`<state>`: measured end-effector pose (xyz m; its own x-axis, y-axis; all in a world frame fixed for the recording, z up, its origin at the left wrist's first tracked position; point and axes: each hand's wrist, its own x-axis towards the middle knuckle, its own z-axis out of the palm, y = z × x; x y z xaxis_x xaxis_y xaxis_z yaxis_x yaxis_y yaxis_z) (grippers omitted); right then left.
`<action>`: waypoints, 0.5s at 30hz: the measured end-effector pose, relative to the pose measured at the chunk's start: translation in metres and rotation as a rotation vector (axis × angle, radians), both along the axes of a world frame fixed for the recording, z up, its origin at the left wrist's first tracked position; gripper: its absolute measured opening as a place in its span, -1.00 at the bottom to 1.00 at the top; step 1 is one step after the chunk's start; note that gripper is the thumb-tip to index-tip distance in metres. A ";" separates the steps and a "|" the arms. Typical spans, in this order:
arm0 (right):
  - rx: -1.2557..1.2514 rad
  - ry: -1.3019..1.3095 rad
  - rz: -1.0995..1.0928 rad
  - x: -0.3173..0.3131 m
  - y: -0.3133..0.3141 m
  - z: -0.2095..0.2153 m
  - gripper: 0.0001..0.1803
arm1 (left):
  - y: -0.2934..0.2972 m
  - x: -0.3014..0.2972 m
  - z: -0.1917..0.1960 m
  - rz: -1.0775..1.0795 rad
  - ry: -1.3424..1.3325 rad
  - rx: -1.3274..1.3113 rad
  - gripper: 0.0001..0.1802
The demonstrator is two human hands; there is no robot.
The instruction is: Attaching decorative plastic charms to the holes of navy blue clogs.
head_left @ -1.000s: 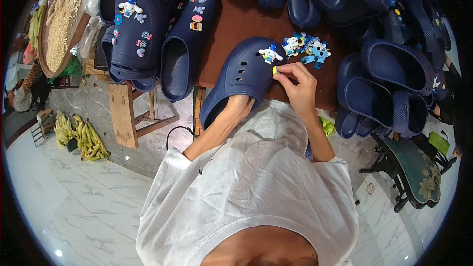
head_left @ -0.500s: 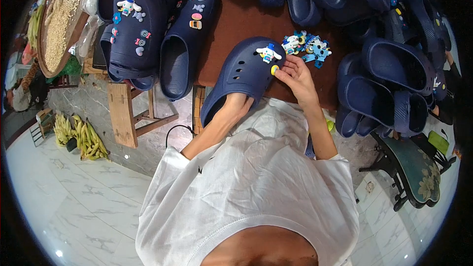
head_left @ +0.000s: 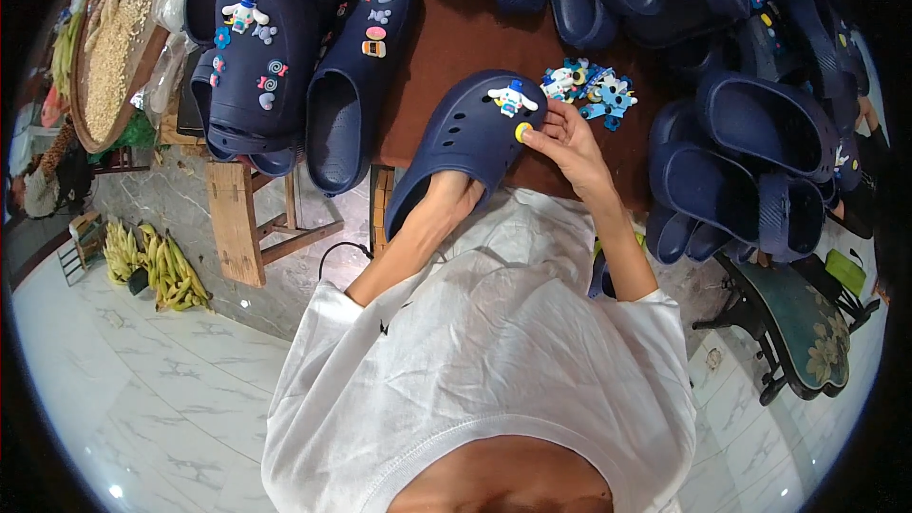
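Note:
A navy-blue clog (head_left: 478, 121) with vent holes is tilted in front of me, its toe pointing away. My left hand (head_left: 452, 195) reaches into the foot opening and holds it from within, its fingers hidden inside. A white long-eared charm with a blue hat (head_left: 512, 99) sits near the toe. My right hand (head_left: 567, 141) pinches a small yellow round charm (head_left: 522, 133) with thumb and fingers against the clog's right side. Just beyond that hand lies a small pile of blue, white and black charms (head_left: 591, 87) on the brown tabletop (head_left: 456, 33).
Decorated navy clogs (head_left: 256, 62) stand at the left of the table. More clogs (head_left: 727, 166) are stacked on the right and along the far edge. A wooden stool (head_left: 237, 223), bananas (head_left: 174, 271) and a dark chair (head_left: 798, 323) stand around the table.
The clog and both hands have shifted very slightly to the left. My right thumb has moved a little, still pinching the yellow charm against the clog.

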<state>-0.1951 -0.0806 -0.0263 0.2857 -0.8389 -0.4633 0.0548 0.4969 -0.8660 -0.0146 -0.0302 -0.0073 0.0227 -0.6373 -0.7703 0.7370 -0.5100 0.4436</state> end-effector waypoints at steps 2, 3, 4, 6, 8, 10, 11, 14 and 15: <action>-0.028 0.005 -0.036 0.002 0.005 -0.005 -0.17 | 0.002 0.001 0.002 -0.005 -0.007 -0.005 -0.65; -0.110 0.077 -0.068 0.002 0.010 -0.011 -0.20 | 0.002 0.002 0.004 -0.007 -0.011 -0.007 -0.65; -0.190 0.148 -0.100 0.003 0.013 -0.013 -0.23 | -0.002 -0.001 0.004 -0.009 -0.015 -0.008 -0.65; -0.242 0.223 -0.099 0.008 0.017 0.000 -0.28 | 0.001 0.005 0.004 -0.009 -0.022 -0.008 -0.64; -0.295 0.298 -0.103 0.012 0.021 0.010 -0.32 | 0.006 0.009 0.001 -0.012 -0.027 -0.008 -0.64; -0.458 0.401 -0.156 0.015 0.022 0.016 -0.49 | 0.016 0.022 -0.010 -0.205 -0.079 -0.181 -0.61; -0.457 0.401 -0.156 0.016 0.023 0.021 -0.49 | 0.018 0.027 -0.012 -0.205 -0.079 -0.180 -0.61; -0.610 0.520 -0.066 0.020 0.021 0.032 -0.65 | 0.021 0.039 -0.017 -0.280 0.040 -0.222 -0.44; -0.677 0.548 -0.070 0.022 0.021 0.034 -0.70 | 0.021 0.042 -0.020 -0.329 0.079 -0.265 -0.38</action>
